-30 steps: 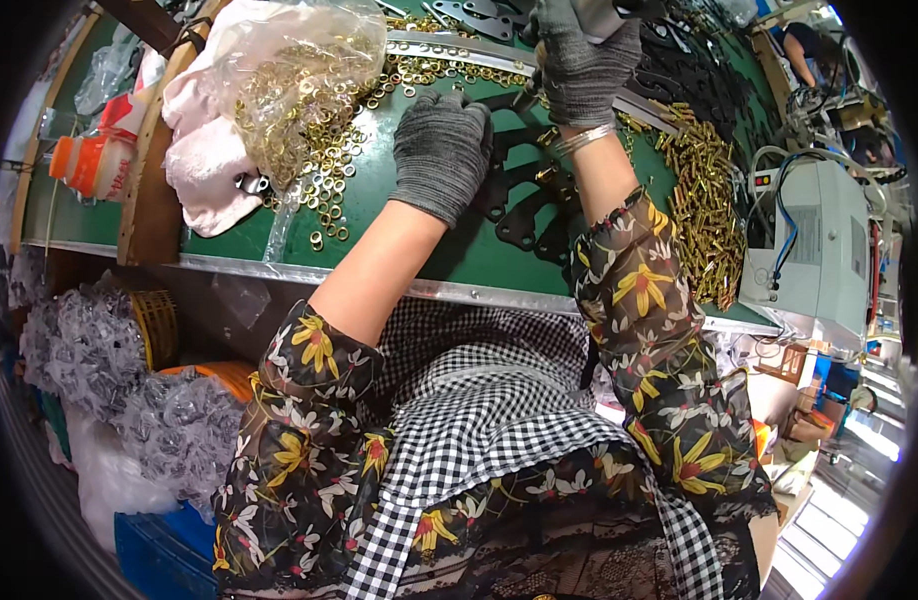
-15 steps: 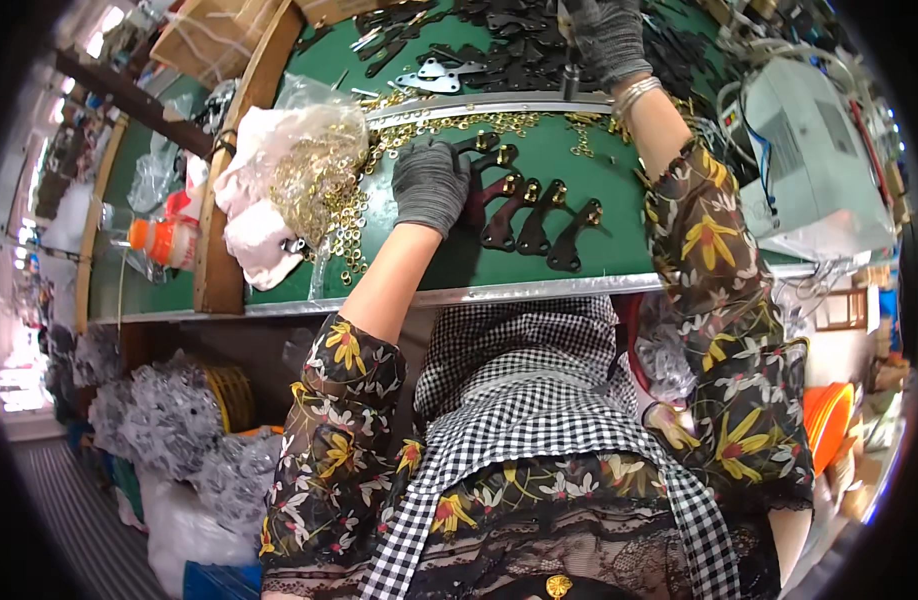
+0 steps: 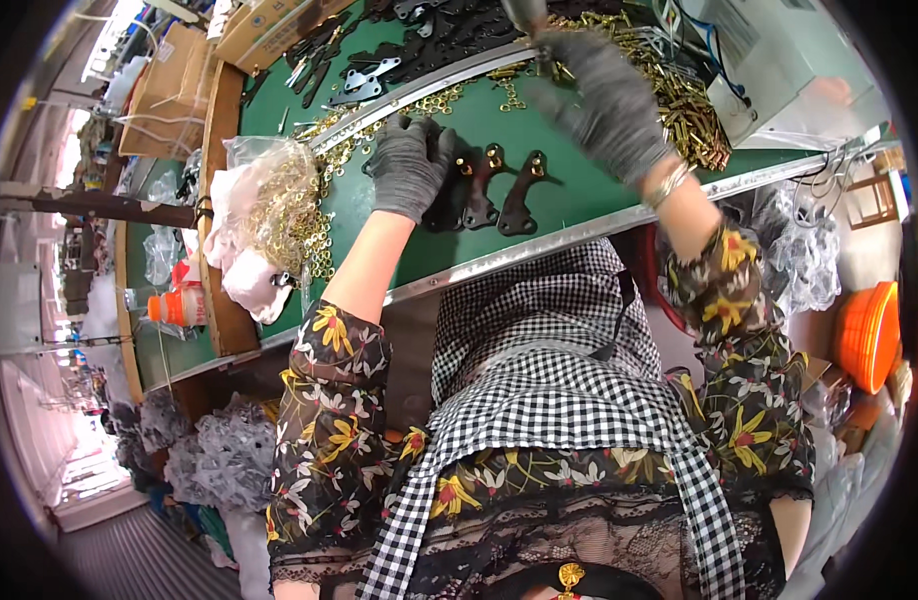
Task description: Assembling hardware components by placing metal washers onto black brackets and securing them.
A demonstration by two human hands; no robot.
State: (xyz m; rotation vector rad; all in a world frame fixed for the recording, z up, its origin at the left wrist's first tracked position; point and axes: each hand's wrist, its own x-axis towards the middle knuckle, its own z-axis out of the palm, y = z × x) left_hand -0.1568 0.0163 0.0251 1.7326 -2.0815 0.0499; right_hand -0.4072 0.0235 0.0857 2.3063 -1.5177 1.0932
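Observation:
My left hand (image 3: 409, 168), in a grey knit glove, rests low over the green bench top, its fingers curled down and its thumb beside a dark metal bracket (image 3: 445, 205); the hand hides most of that bracket. Just right of it lie more dark, curved brackets (image 3: 482, 195), each with a small brass fitting at its far end; one bracket (image 3: 519, 203) sits apart. My right hand (image 3: 614, 108), gloved too, is raised over the bench further right and smeared by motion. Close to its fingertips hangs a grey cylindrical tool (image 3: 525, 14), cut off by the upper edge; whether they touch is unclear.
A plastic bag (image 3: 289, 190) spills small brass rings at the left, beside a wooden divider (image 3: 221, 190). Past the metal strip (image 3: 434, 78) lie heaped black brackets (image 3: 459, 45). A pile of brass screws (image 3: 691, 125) adjoins a pale machine (image 3: 799, 65) at the right.
The whole view has turned and shifted. My right hand has come down from the far side toward me, away from the upright tool. Fewer brackets show beside my left hand.

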